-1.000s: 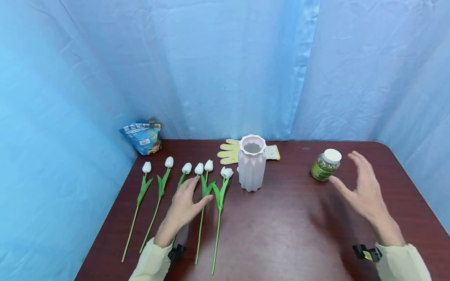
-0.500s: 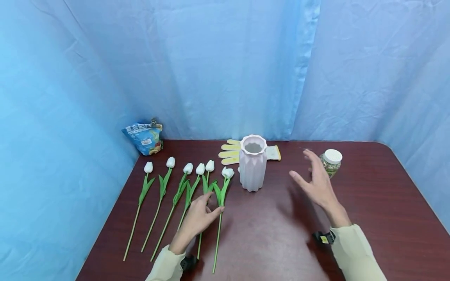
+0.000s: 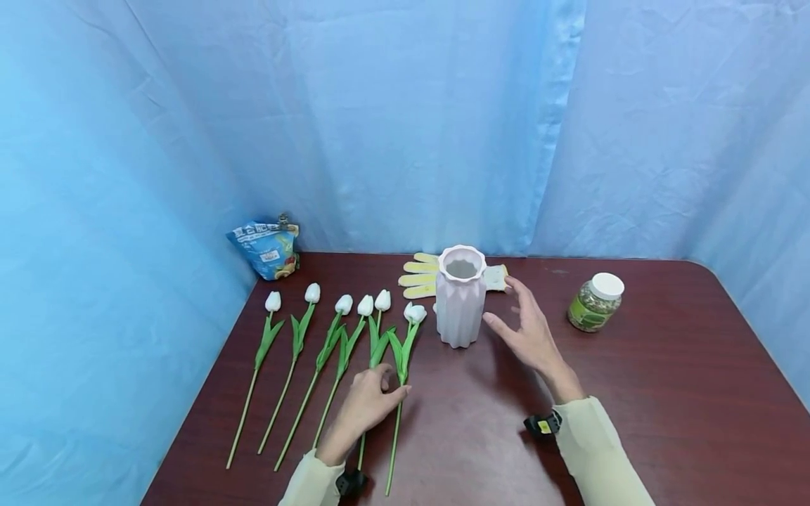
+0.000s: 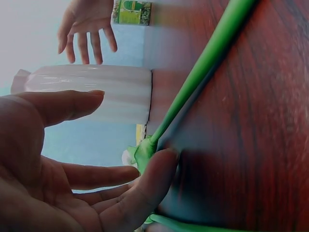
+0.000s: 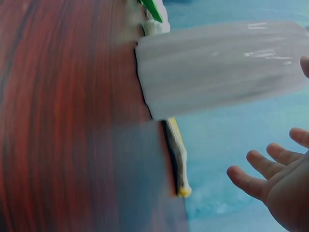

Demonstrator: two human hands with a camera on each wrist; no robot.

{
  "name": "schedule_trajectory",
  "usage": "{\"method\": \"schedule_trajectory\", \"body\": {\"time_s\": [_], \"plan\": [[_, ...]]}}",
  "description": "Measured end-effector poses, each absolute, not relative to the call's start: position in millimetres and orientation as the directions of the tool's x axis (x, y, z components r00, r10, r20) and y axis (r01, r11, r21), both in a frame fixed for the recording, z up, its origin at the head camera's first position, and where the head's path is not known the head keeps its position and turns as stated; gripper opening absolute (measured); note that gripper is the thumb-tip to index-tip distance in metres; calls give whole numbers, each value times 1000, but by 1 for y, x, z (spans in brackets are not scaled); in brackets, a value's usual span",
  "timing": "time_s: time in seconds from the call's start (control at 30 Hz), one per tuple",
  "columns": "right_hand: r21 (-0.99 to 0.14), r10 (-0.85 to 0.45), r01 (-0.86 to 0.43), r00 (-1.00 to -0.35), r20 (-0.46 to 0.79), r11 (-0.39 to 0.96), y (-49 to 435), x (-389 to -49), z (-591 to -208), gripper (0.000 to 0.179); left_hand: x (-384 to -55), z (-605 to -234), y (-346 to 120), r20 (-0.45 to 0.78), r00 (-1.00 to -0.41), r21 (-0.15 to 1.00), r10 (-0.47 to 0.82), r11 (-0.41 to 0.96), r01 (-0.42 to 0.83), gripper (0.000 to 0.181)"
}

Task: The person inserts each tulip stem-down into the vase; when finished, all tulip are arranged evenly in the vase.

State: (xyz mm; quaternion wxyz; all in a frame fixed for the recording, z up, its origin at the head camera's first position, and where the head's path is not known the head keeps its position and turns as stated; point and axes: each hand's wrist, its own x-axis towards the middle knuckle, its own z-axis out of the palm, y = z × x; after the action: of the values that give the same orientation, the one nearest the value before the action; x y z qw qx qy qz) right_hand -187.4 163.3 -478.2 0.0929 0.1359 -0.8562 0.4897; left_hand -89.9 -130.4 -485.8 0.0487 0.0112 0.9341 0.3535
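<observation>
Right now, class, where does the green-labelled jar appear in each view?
Head: the jar is right of centre, about mid-height.
Left wrist: at the top edge, left of centre, next to the right hand.
Right wrist: not in it.
Shared landmark: the pale vase.

Right grip [image 3: 533, 339] near pale vase [image 3: 460, 309]

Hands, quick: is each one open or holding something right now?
Left hand: open, holding nothing, at the rightmost tulip.
Right hand: open, holding nothing, beside the vase.

Clipped blue packet [image 3: 267, 251], yellow-and-white glove [image 3: 419, 278], white-lidded jar [image 3: 595, 305], dark table [image 3: 683, 372], blue curtains [image 3: 405, 126]
</observation>
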Motion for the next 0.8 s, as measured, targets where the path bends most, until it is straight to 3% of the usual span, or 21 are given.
{"method": "schedule_trajectory", "body": {"time_s": [0.27, 0.8], "plan": [[-834, -174, -345, -939, 298, 431, 142, -192, -481, 81, -88, -490, -126, -144, -989, 675, 37, 734, -71, 35], [-894, -109, -285, -958, 264, 347, 115, -196, -483, 90, -91, -497, -119, -61, -998, 561, 10, 827, -26, 36]]}}
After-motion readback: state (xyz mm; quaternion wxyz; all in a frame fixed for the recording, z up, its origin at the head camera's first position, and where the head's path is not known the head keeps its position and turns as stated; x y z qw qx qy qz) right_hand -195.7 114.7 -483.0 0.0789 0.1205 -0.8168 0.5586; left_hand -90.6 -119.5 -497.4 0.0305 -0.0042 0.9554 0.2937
